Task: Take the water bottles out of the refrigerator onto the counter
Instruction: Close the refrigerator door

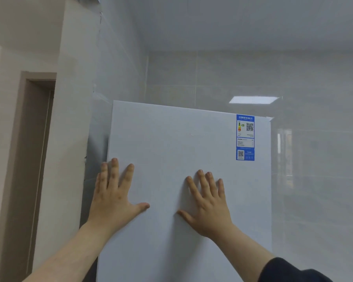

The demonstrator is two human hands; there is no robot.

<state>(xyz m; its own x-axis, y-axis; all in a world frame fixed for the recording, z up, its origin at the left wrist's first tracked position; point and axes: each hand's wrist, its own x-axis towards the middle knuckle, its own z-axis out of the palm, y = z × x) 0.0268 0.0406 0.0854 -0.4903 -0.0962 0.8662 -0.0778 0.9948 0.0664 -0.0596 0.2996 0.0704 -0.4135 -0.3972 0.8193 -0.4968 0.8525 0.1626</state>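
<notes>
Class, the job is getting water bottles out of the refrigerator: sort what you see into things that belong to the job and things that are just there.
Belong to the job:
refrigerator door
left hand
right hand

Just there:
blue sticker
doorway
tiled wall

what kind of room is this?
Likely a home kitchen: a white fridge with an energy label, glossy tiled walls, and a doorway on the left.
</notes>
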